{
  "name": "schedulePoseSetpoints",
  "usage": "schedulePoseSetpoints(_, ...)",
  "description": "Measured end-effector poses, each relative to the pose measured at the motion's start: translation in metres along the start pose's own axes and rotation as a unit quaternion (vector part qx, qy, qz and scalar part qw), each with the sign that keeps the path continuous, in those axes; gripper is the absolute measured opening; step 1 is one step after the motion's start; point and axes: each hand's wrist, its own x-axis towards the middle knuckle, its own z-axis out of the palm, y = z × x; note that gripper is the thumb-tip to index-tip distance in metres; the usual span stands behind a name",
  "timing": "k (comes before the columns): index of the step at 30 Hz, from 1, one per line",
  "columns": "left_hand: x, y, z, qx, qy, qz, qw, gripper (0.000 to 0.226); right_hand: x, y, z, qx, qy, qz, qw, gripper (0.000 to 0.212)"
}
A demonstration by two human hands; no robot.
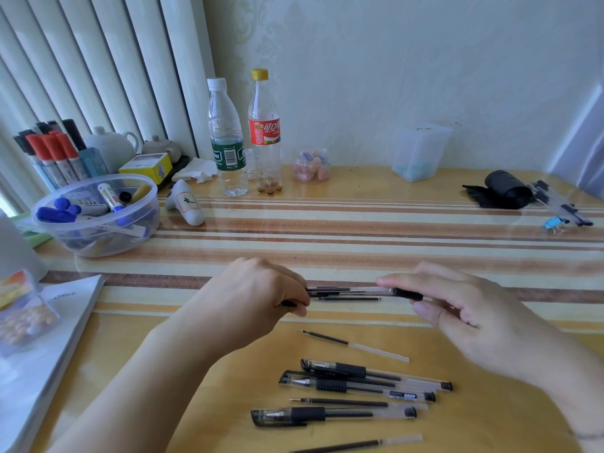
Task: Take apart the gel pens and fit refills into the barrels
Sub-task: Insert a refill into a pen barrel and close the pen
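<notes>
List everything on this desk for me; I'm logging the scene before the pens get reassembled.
capped gel pens: three, clear with black caps, near edge
loose refills: several, black, near pens and under the hands
held pen barrel: one, clear with black grip, between hands
bottles: two, clear, back centre
bowl of markers: one, clear, left
markers in holder: several, red and black caps, back left
black roll: one, right
left hand: pinches one end
right hand: holds grip end
</notes>
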Motion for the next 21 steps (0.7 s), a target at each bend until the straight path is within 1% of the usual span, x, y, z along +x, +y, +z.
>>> schedulePoseSetpoints(3,0.000,0.002,0.002,0.014,-0.015,0.010,1.000,0.007,0.001,-0.005,0.002,-0.050,0.003,-0.001,0.999,0.039)
schedulePoseSetpoints(7,0.001,0.009,0.005,0.028,-0.047,0.019,0.998,0.012,0.002,-0.012,0.005,-0.120,0.032,0.003,0.992,0.035)
schedulePoseSetpoints(11,0.001,0.018,0.007,0.038,-0.035,0.038,0.998,0.019,0.004,-0.023,0.012,-0.110,0.026,0.007,0.994,0.031)
schedulePoseSetpoints(13,0.003,0.027,0.009,0.028,-0.031,0.059,0.997,0.017,0.007,-0.028,0.021,-0.102,0.030,0.002,0.994,0.032)
schedulePoseSetpoints(15,0.004,0.034,0.009,0.022,-0.018,0.077,0.997,0.011,0.011,-0.029,0.031,-0.100,0.056,-0.002,0.993,0.033)
schedulePoseSetpoints(17,0.004,0.036,0.007,0.021,0.020,0.080,0.996,0.009,0.012,-0.028,0.034,-0.080,0.075,0.017,0.994,0.032)
schedulePoseSetpoints(18,0.004,0.035,0.005,0.019,0.054,0.077,0.995,0.009,0.012,-0.026,0.035,-0.056,0.089,0.028,0.994,0.033)
schedulePoseSetpoints(20,0.004,0.033,-0.002,-0.036,0.137,0.062,0.988,0.008,0.011,-0.021,0.034,0.032,0.127,0.050,0.990,0.033)
schedulePoseSetpoints(21,0.004,0.032,-0.005,-0.086,0.175,0.048,0.980,0.007,0.012,-0.019,0.034,0.109,0.149,0.069,0.980,0.030)
